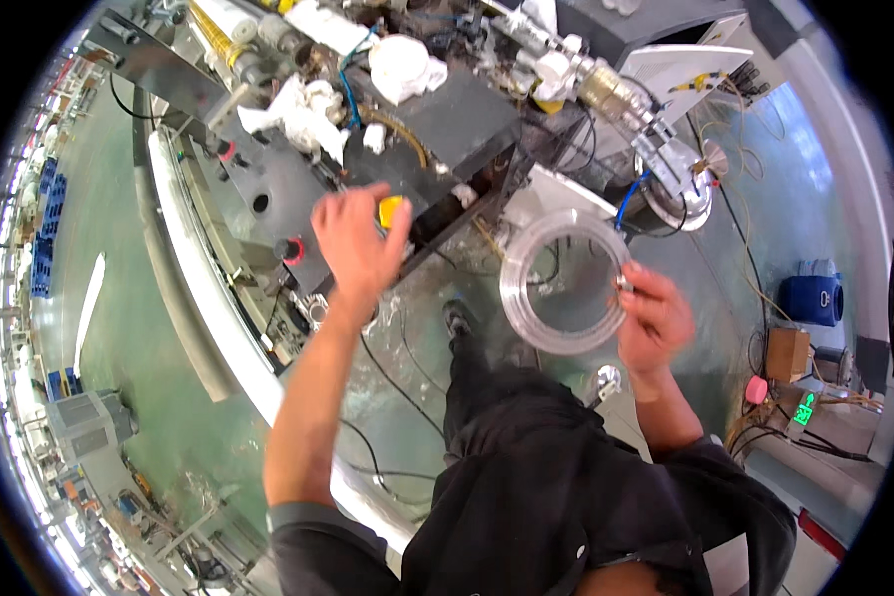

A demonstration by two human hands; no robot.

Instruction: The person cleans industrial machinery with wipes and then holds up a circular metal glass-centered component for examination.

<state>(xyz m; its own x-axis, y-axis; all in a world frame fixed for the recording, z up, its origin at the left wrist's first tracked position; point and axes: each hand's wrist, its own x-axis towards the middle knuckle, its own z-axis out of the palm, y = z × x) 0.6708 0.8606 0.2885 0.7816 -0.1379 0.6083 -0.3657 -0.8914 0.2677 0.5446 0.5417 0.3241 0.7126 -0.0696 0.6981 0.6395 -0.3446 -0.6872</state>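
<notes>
In my right hand [654, 316] I hold a ring-shaped coil of clear plastic tubing [518, 288] by its right side, thumb and fingers closed on its rim. The coil hangs over the floor, to the right of the dark machine bench [462, 119]. My left hand [353, 243] is over the bench's near edge, back of the hand up. A small yellow object [390, 211] fills the gap between its thumb and forefinger, with a bit of blue beside it. Its kind is hard to make out, and the curled fingers are partly hidden.
Crumpled white cloths [308, 117] and hoses lie on the bench. A metal cylinder assembly [606, 89] reaches across at the upper right, above a shiny round vessel [680, 194]. Black cables [402, 392] cross the green floor. A long white roller [194, 248] runs along the left.
</notes>
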